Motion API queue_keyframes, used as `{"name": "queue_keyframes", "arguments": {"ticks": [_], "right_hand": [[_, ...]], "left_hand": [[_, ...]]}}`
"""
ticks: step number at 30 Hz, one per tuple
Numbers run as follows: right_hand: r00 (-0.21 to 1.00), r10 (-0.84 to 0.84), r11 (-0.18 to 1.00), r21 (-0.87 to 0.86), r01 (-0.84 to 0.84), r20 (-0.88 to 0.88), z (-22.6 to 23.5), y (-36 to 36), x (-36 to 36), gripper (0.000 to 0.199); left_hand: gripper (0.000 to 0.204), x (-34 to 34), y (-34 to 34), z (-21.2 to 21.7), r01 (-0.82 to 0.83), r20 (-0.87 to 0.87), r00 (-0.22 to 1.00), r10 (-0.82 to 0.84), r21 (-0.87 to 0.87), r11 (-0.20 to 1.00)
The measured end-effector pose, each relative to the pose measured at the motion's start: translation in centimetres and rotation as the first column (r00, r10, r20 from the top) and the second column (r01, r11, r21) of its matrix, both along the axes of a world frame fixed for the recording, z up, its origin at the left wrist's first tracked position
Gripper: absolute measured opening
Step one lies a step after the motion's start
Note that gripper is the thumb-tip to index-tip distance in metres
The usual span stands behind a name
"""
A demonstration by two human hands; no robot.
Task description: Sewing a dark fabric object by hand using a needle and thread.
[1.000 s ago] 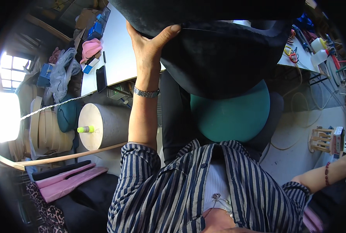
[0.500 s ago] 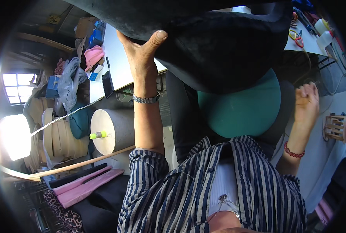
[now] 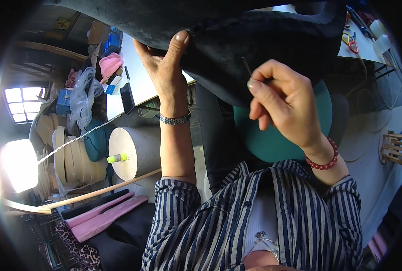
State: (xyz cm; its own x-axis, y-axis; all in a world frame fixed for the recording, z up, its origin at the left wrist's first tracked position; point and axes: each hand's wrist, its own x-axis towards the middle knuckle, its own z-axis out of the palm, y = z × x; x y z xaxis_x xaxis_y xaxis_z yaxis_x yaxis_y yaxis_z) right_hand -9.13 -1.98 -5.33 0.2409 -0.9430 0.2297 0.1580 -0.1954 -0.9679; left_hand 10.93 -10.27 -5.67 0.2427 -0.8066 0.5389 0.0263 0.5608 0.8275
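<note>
A large black plush fabric piece (image 3: 219, 49) with a fuzzy seam or ridge fills the upper middle. My left hand (image 3: 169, 72) grips its left edge, thumb on top, the other fingers partly hidden behind it. In front of the fabric, my right hand (image 3: 284, 95) pinches a thin needle (image 3: 246, 65) between thumb and forefinger, its tip pointing up and left toward the cloth. Any thread is too fine to make out. Below the fabric, a teal rounded panel (image 3: 273, 140) lies over my lap.
To the left stand a white table (image 3: 140, 63) with a pink cloth (image 3: 110, 65) and a black phone-like slab (image 3: 126, 97), a pale cylinder (image 3: 120, 153), a bright lamp (image 3: 18, 165) and a wooden strip (image 3: 101, 189). Red-and-yellow-handled scissors (image 3: 352, 44) and white bottles (image 3: 381, 44) are at upper right.
My right hand has swung in from the far right to the black fabric, and the needle now shows in its fingers. My left hand keeps its grip.
</note>
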Motion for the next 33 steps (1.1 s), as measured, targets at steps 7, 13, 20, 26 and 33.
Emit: {"name": "queue_keyframes", "arguments": {"ticks": [7,13,20,26,33], "right_hand": [[0.994,-0.092,0.982,-0.162,0.1,0.055,0.5,-2.2,3.8,0.016],[0.974,-0.19,0.97,-0.129,0.205,0.121,0.6,-2.8,5.5,0.015],[0.944,-0.301,0.923,-0.207,0.324,0.133,0.7,-3.3,6.1,0.011],[0.946,-0.301,0.914,-0.248,0.321,0.117,0.4,-3.2,5.8,0.011],[0.944,-0.294,0.922,-0.218,0.321,0.148,0.5,-3.2,6.4,0.012]], "left_hand": [[0.069,0.2,0.2,0.1,0.014,-0.027,1.0,-0.014,0.015,1.0],[0.084,0.3,-0.4,0.2,0.066,-0.104,0.993,-0.062,0.034,0.997],[0.077,0.0,0.1,0.6,0.061,-0.101,0.993,-0.056,0.049,0.997],[0.071,-0.6,0.5,0.7,0.073,-0.127,0.99,-0.066,0.045,0.996],[0.069,-0.4,0.7,0.8,0.083,-0.123,0.989,-0.077,0.046,0.995]]}}
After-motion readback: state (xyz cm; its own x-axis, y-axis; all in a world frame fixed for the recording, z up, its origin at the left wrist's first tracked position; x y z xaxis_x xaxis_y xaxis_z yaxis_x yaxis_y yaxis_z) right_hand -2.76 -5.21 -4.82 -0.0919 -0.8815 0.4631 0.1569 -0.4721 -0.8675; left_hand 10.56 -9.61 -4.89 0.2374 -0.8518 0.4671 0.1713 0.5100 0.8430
